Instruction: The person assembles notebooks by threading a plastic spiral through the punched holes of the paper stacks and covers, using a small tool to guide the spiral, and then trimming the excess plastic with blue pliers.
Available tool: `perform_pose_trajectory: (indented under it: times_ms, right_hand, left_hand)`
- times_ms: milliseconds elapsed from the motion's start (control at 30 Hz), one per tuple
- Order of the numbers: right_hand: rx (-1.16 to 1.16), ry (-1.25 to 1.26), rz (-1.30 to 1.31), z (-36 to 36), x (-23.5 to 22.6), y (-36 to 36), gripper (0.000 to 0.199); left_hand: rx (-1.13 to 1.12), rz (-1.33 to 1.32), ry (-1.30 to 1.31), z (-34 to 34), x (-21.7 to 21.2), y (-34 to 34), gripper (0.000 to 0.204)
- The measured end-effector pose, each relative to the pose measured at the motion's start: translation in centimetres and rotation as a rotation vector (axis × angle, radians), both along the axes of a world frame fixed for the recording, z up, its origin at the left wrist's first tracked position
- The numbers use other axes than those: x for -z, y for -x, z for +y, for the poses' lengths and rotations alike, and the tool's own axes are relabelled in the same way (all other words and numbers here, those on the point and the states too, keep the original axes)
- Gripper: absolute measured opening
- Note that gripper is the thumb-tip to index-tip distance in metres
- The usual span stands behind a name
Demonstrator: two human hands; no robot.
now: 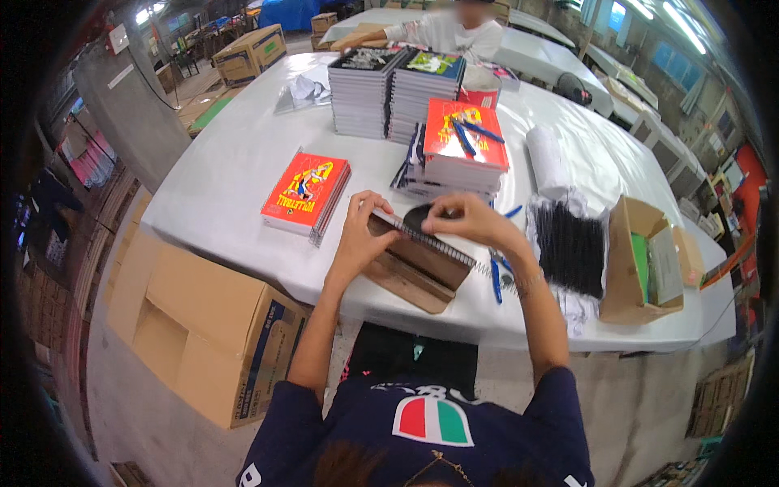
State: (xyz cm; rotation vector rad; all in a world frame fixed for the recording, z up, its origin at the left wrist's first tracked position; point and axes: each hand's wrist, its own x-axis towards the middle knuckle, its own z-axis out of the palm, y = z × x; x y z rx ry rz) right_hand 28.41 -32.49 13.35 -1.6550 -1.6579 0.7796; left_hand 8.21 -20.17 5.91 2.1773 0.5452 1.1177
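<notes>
A spiral notebook stands spine-up in a brown wooden or cardboard stand at the table's near edge. Along its spine runs a wire coil, whose loose end sticks out to the right. My left hand grips the notebook's left end, thumb on the near side. At the spine's middle, the fingers of my right hand pinch together by a dark curved cover edge; whether they hold the cover or the wire is hard to tell. Blue-handled pliers lie right of the stand.
Red-covered notebooks lie at the left. Tall notebook stacks stand behind, with more pliers on a red-topped pile. Black wire coils and an open carton are at the right. Across the table sits another person.
</notes>
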Motion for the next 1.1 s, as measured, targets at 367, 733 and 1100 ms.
perform_pose_trajectory:
  times_ms: [367,733,1100]
  right_hand:
    - [0.121,0.053,0.283,2.0,0.6,-1.1,0.041]
    - [0.088,0.059,0.353,4.3,0.0,-0.7,0.047]
    - [-0.08,0.128,0.188,4.9,-0.2,-0.8,0.064]
  left_hand:
    - [0.125,-0.025,0.215,1.0,0.5,0.0,0.039]
    - [0.326,-0.282,0.622,1.5,0.6,0.0,0.05]
    - [0.319,-0.331,0.655,1.4,1.1,0.2,0.048]
